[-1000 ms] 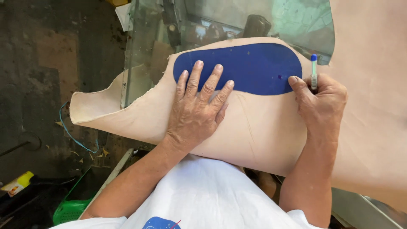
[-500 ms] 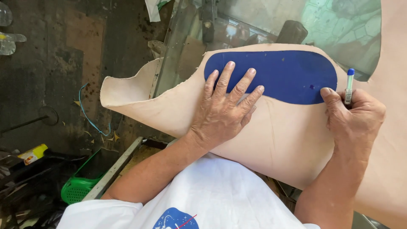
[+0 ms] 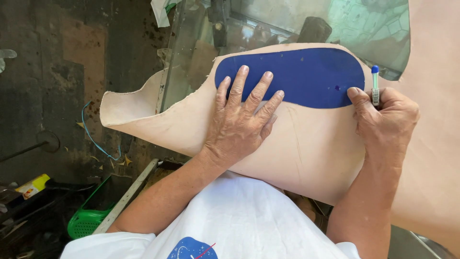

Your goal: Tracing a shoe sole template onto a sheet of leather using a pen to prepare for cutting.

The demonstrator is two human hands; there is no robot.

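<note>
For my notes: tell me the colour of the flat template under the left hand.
Dark blue template, clearest in the head view.

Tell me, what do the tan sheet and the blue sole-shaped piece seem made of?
Tan sheet: probably undyed leather, matte, with ragged, curling edges. Blue sole-shaped piece: likely stiff plastic or card, smooth, evenly coloured, lying flat under the left hand.

A small leather or shoemaking workshop. A large pale leather hide (image 3: 311, 148) drapes over a glass-topped worktop (image 3: 191, 57), with a blue sole-shaped template (image 3: 306, 76) laid on it. The dark, stained floor (image 3: 52, 86) carries offcuts, a blue cord (image 3: 91, 134) and a green plastic basket (image 3: 88, 220).
</note>
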